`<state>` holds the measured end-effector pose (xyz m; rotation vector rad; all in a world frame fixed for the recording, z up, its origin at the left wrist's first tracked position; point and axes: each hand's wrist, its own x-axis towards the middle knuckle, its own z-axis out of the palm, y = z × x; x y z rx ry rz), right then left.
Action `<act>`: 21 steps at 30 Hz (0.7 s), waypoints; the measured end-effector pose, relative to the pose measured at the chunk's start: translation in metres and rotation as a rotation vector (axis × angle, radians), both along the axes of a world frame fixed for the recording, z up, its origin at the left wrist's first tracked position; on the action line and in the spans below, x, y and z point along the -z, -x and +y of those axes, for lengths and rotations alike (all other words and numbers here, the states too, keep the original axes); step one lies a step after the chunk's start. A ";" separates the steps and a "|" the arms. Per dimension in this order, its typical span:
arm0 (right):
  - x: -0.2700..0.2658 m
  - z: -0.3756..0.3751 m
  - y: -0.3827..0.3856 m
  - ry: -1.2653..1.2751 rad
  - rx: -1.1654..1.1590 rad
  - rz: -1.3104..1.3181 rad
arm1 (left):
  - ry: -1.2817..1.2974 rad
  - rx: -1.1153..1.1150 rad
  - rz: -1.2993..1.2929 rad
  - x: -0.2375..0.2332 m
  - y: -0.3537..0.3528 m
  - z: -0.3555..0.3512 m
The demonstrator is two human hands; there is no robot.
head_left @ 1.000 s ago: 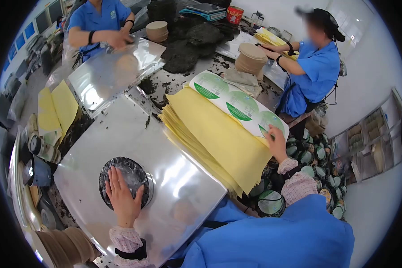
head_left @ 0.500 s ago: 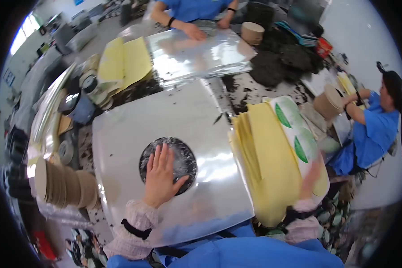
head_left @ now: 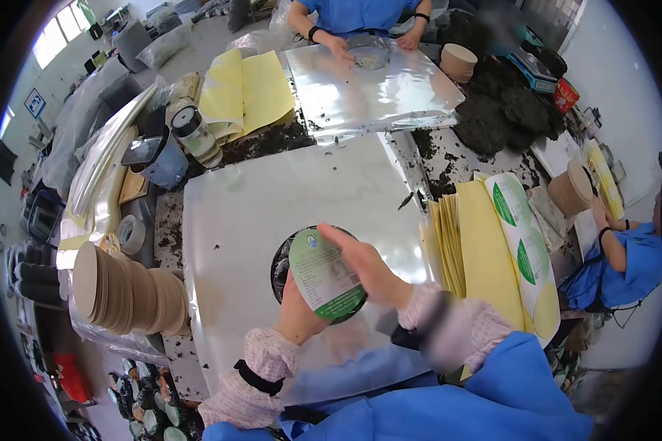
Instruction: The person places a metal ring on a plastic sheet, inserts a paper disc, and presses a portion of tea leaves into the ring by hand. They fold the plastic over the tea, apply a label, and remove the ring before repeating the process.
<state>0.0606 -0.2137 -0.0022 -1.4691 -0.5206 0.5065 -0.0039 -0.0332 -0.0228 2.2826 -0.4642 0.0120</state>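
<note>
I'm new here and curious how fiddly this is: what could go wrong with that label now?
The label could settle off-centre: the round black bundle behind it shows mainly at the left. Dark crumbs lie beyond the shiny sheet; some might get caught underneath.

My right hand (head_left: pixel 371 268) is angling up and leftward, fingers extending. My left hand (head_left: pixel 300 314) is sitting lower, its fingers mostly hiding from view. My left forearm (head_left: pixel 250 375) and right forearm (head_left: pixel 467 334) are converging.
</note>
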 end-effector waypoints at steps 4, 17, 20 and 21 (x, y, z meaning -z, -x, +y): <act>0.030 0.023 -0.004 -0.216 0.117 0.177 | 0.181 -0.164 -0.082 -0.007 -0.006 0.005; 0.008 0.041 -0.011 0.459 0.387 -0.688 | 0.142 -0.296 -0.050 -0.009 -0.006 0.020; 0.007 0.026 -0.018 0.679 0.499 -0.510 | -0.379 -0.165 -0.199 -0.012 -0.002 -0.006; 0.004 0.024 -0.013 0.637 0.517 -0.610 | -0.382 -0.160 -0.197 -0.006 0.001 -0.008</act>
